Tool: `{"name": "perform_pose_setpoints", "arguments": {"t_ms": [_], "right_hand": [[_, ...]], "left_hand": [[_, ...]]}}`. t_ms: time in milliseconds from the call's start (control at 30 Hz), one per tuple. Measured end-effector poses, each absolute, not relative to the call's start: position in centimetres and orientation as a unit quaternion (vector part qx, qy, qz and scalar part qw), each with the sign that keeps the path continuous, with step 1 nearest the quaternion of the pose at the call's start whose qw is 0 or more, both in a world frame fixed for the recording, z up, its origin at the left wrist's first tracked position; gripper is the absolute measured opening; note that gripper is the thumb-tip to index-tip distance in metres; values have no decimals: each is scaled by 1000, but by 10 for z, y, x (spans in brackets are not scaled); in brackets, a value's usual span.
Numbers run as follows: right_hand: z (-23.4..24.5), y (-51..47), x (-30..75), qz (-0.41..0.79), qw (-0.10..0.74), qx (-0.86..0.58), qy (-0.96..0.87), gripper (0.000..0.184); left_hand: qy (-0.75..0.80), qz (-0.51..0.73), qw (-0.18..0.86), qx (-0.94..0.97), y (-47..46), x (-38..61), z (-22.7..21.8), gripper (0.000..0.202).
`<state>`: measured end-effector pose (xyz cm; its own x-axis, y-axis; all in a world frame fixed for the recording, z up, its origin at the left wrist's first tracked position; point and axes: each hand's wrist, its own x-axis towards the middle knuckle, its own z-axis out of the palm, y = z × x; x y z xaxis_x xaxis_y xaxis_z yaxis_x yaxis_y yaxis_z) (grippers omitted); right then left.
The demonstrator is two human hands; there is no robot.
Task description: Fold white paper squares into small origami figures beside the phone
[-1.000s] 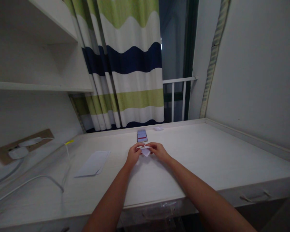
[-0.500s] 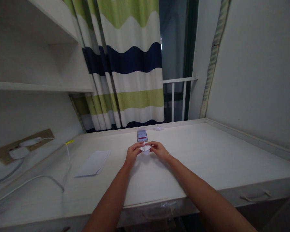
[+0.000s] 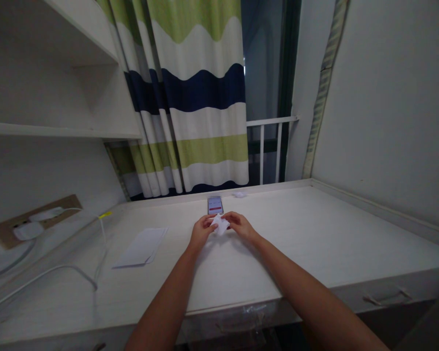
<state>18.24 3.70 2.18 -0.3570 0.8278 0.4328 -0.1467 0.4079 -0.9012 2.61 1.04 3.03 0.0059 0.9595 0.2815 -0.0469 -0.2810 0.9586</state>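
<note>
A small piece of folded white paper [image 3: 220, 224] is held between both hands over the middle of the desk. My left hand [image 3: 202, 231] pinches its left side, thumb toward me. On the right side, the fingers of my right hand [image 3: 241, 226] close on the same paper. Its exact folded shape is too small to make out. Just beyond the hands lies a phone [image 3: 215, 205] with its screen lit.
A stack of white paper sheets [image 3: 141, 247] lies to the left on the white desk [image 3: 314, 229]. Near the back edge is another small folded paper [image 3: 239, 194]. Cables and a power socket [image 3: 36, 219] are at the left wall. A striped curtain [image 3: 205, 92] hangs behind.
The folded paper has turned in the fingers and shows a different, more upright face. The left thumb now lies over its left edge. Both arms are nearly still.
</note>
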Motion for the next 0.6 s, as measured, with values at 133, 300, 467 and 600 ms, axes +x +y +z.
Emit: {"name": "perform_pose_setpoints", "arguments": {"t_ms": [133, 300, 467, 600], "right_hand": [[22, 38, 183, 455, 520, -301, -657, 27], [22, 39, 184, 442, 489, -314, -683, 26], [23, 41, 186, 458, 495, -306, -672, 28], [23, 41, 186, 458, 500, -302, -670, 27]], "left_hand": [[405, 571, 434, 567, 10, 27, 32, 42], [394, 572, 435, 574, 10, 29, 33, 37], [432, 543, 468, 547, 11, 28, 29, 36], [445, 546, 458, 542, 14, 26, 26, 32]]}}
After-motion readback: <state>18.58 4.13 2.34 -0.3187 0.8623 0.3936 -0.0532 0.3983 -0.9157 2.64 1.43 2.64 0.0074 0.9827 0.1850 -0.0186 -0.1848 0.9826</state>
